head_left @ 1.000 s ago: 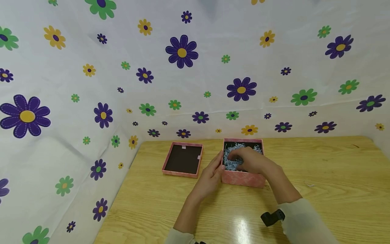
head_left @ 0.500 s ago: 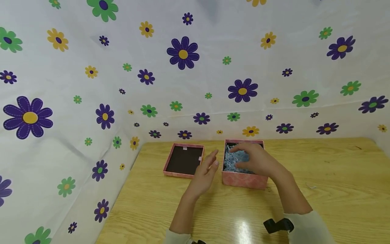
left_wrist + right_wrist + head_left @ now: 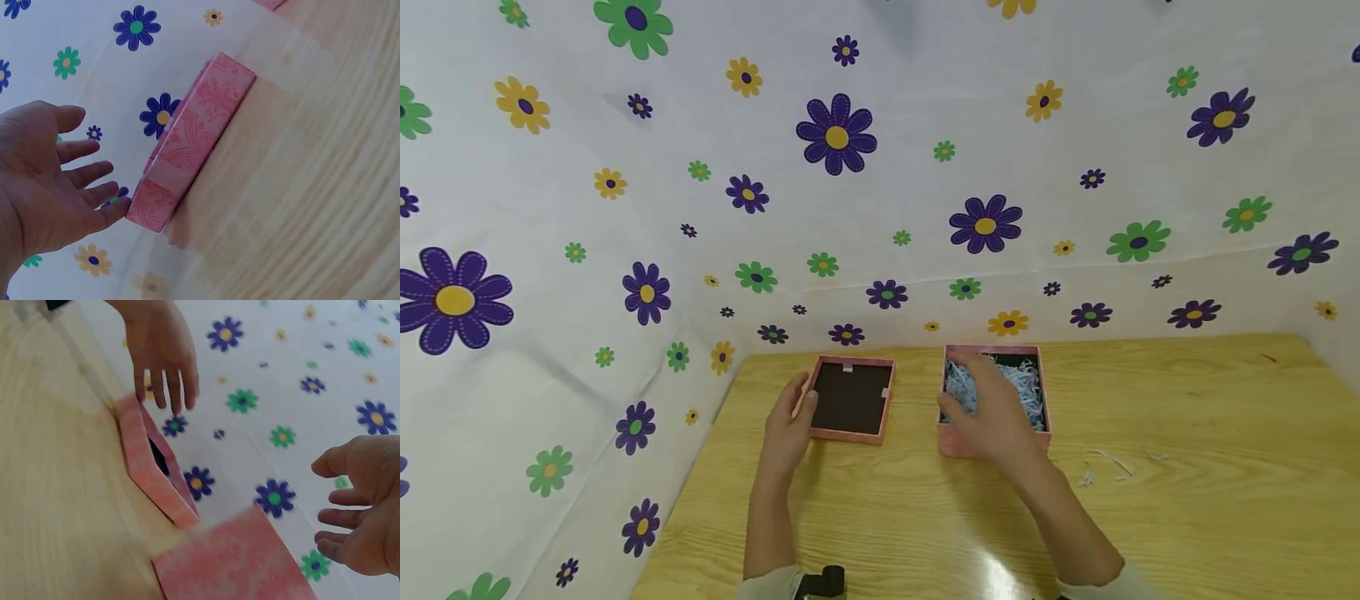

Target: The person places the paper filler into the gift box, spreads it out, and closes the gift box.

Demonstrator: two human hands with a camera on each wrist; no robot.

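A pink patterned box point(image 3: 957, 443), its top off, holds pale blue shredded paper point(image 3: 1026, 385). To its left lies the box's pink lid point(image 3: 850, 436), dark inner side up. At the lid's left edge is my left hand point(image 3: 786, 433), fingers spread and loosely bent; in the left wrist view the little fingertip overlaps the lid's corner point(image 3: 200, 128). My right hand point(image 3: 998, 417) hovers over the left part of the box, thumb apart from the fingers, and hides some of the paper. Nothing shows between the fingers of the right hand point(image 3: 372, 506) in the right wrist view.
Several thin white paper scraps point(image 3: 1112, 463) lie on the wooden table point(image 3: 880, 517) right of the box. Behind and to the left hangs a white flower-printed cloth point(image 3: 910, 192), meeting the table's far edge.
My left hand has left the box's side and moved left to the lid's far edge. The right hand has lifted out of the shredded paper and shifted left over the box.
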